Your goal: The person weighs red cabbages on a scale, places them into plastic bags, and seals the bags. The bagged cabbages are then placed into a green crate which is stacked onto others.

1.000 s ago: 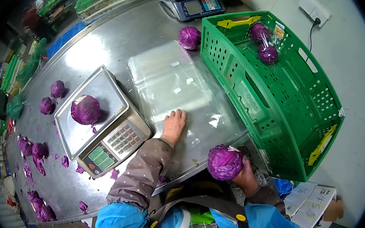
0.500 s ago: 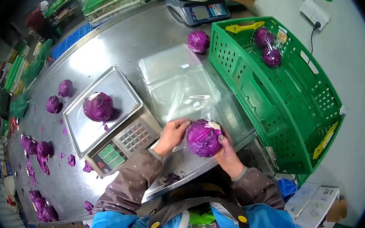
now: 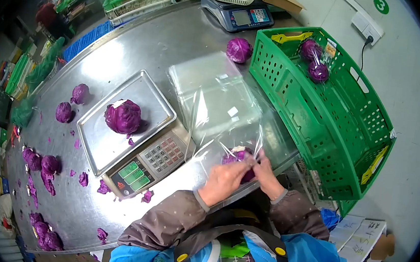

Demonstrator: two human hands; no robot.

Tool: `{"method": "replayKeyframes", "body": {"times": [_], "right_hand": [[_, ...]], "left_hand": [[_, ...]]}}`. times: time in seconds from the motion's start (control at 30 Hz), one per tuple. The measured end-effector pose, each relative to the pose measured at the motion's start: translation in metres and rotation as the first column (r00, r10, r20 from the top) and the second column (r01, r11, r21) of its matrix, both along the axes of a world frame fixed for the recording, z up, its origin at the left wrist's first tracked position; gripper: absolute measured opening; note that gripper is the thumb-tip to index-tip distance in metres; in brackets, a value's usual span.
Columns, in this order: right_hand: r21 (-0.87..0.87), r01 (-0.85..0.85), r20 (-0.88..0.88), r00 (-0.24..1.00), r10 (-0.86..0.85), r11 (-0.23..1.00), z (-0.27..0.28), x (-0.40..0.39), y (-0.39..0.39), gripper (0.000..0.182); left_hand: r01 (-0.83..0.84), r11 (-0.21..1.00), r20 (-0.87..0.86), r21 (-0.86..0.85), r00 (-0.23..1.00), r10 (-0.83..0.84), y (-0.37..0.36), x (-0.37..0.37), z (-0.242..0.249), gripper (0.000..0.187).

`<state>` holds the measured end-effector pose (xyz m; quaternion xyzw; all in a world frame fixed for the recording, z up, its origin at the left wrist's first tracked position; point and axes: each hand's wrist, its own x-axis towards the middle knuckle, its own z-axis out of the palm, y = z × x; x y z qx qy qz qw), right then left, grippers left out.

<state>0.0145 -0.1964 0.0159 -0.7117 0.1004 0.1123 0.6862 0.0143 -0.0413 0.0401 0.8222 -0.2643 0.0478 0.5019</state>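
Note:
At the front edge of the metal table (image 3: 125, 60), a purple cabbage (image 3: 234, 155) sits partly hidden behind my hands, its pale stem end facing up. Clear plastic bag film (image 3: 221, 141) shows around it. My left hand (image 3: 226, 180) is closed, thumb and fingers pinching the film over the cabbage. Close beside it, my right hand (image 3: 268, 178) also pinches the film, its fingertips nearly meeting the left ones. Beyond them lies a stack of flat clear bags (image 3: 218, 98).
On the left, a scale (image 3: 158, 159) carries another cabbage (image 3: 123, 117) on its tray. Several cabbages and loose leaves (image 3: 50, 165) lie farther left. A green crate (image 3: 308, 126) on the right holds wrapped cabbages (image 3: 318, 72). A second scale (image 3: 237, 16) stands at the back.
My left hand has moved right and my fingers have gone from the cabbage's sides to the film. The cabbage has been lowered and is now largely covered by my hands.

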Motion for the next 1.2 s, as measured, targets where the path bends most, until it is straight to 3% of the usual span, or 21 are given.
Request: {"method": "replayKeyframes", "body": {"times": [0.07, 0.1, 0.17, 0.23, 0.3, 0.33, 0.37, 0.43, 0.47, 0.57, 0.6, 0.67, 0.73, 0.77, 0.83, 0.9, 0.97, 1.0, 1.07, 1.13, 1.2], "right_hand": [[0.133, 0.057, -0.259, 0.966, -0.021, 0.989, 0.013, -0.003, -0.007, 0.067], [0.134, 0.060, -0.262, 0.965, -0.023, 0.989, 0.013, -0.004, -0.012, 0.067], [0.186, 0.034, -0.409, 0.912, 0.046, 0.982, 0.013, -0.010, -0.020, 0.058], [0.219, 0.153, -0.380, 0.923, -0.060, 0.964, 0.023, -0.014, -0.018, 0.054], [-0.228, 0.033, 0.030, 0.999, -0.026, 0.973, 0.016, -0.012, -0.024, 0.057], [-0.545, 0.094, 0.195, 0.981, 0.017, 0.833, 0.015, -0.009, -0.027, 0.068], [-0.540, 0.097, 0.194, 0.981, 0.011, 0.836, 0.012, -0.004, -0.029, 0.068], [-0.791, 0.433, 0.500, 0.865, 0.048, 0.433, -0.004, 0.010, -0.032, 0.070], [-0.787, 0.434, 0.501, 0.864, 0.044, 0.438, -0.012, 0.017, -0.036, 0.070], [-0.700, -0.107, -0.084, 0.994, 0.067, 0.706, -0.031, 0.034, -0.048, 0.036], [-0.639, 0.018, 0.087, 0.995, 0.048, 0.769, -0.020, 0.032, -0.043, 0.030], [-0.408, -0.056, 0.132, 0.984, 0.120, 0.911, 0.052, 0.037, -0.042, 0.026], [-0.112, -0.001, 0.243, 0.970, 0.028, 0.994, 0.131, 0.037, -0.040, 0.022], [-0.113, -0.004, 0.254, 0.967, 0.033, 0.994, 0.135, 0.044, -0.040, 0.022], [-0.316, 0.010, 0.355, 0.928, 0.109, 0.949, 0.143, 0.053, -0.038, 0.027], [-0.320, -0.131, 0.315, 0.919, 0.236, 0.938, 0.138, 0.060, -0.039, 0.028], [-0.606, 0.022, 0.374, 0.890, 0.260, 0.795, 0.136, 0.057, -0.037, 0.027], [-0.630, 0.026, 0.360, 0.895, 0.262, 0.776, 0.129, 0.057, -0.039, 0.026], [-0.851, 0.034, 0.279, 0.875, 0.396, 0.525, 0.115, 0.058, -0.046, 0.026], [-0.868, -0.051, 0.234, 0.835, 0.498, 0.494, 0.133, 0.059, -0.044, 0.024], [-0.883, -0.130, 0.180, 0.795, 0.580, 0.452, 0.158, 0.069, -0.023, 0.022]], "left_hand": [[0.032, 0.996, -0.051, -0.080, 0.998, -0.037, -0.003, -0.007, 0.004, 0.015], [0.035, 0.996, -0.054, -0.079, 0.998, -0.039, -0.003, -0.004, 0.000, 0.015], [-0.149, 0.979, -0.265, -0.143, 0.958, 0.107, -0.004, 0.009, -0.013, 0.015], [-0.192, 0.947, -0.280, -0.256, 0.953, 0.118, -0.007, 0.025, -0.022, 0.015], [-0.267, 0.953, -0.420, -0.140, 0.888, 0.187, 0.000, 0.041, -0.022, 0.016], [-0.264, 0.955, -0.420, -0.137, 0.888, 0.186, 0.003, 0.046, -0.021, 0.016], [-0.262, 0.952, -0.383, -0.158, 0.905, 0.186, 0.006, 0.050, -0.020, 0.017], [-0.257, 0.951, -0.350, -0.170, 0.918, 0.186, 0.007, 0.054, -0.018, 0.018], [-0.256, 0.953, -0.335, -0.163, 0.923, 0.191, 0.006, 0.057, -0.015, 0.018], [-0.243, 0.964, -0.228, -0.112, 0.950, 0.213, 0.009, 0.067, 0.006, 0.017], [-0.253, 0.965, -0.138, -0.067, 0.960, 0.243, 0.015, 0.072, 0.020, 0.016], [-0.291, 0.954, 0.003, -0.067, 0.956, 0.292, 0.025, 0.082, 0.061, 0.013], [-0.303, 0.951, 0.036, -0.070, 0.952, 0.305, 0.032, 0.087, 0.100, 0.011], [-0.299, 0.953, 0.027, -0.036, 0.953, 0.300, 0.034, 0.091, 0.112, 0.010], [-0.314, 0.949, 0.063, -0.027, 0.947, 0.315, 0.034, 0.104, 0.123, 0.010], [-0.298, 0.949, 0.198, -0.099, 0.929, 0.312, 0.034, 0.118, 0.125, 0.010], [-0.260, 0.957, 0.271, -0.131, 0.919, 0.287, 0.034, 0.118, 0.119, 0.011], [-0.276, 0.950, 0.182, -0.146, 0.936, 0.300, 0.033, 0.114, 0.112, 0.011], [-0.250, 0.967, 0.134, -0.055, 0.958, 0.255, 0.034, 0.100, 0.095, 0.013], [-0.222, 0.974, 0.081, -0.034, 0.971, 0.224, 0.030, 0.083, 0.072, 0.013], [-0.158, 0.969, -0.003, -0.188, 0.987, 0.160, 0.023, 0.068, 0.050, 0.013]]}}
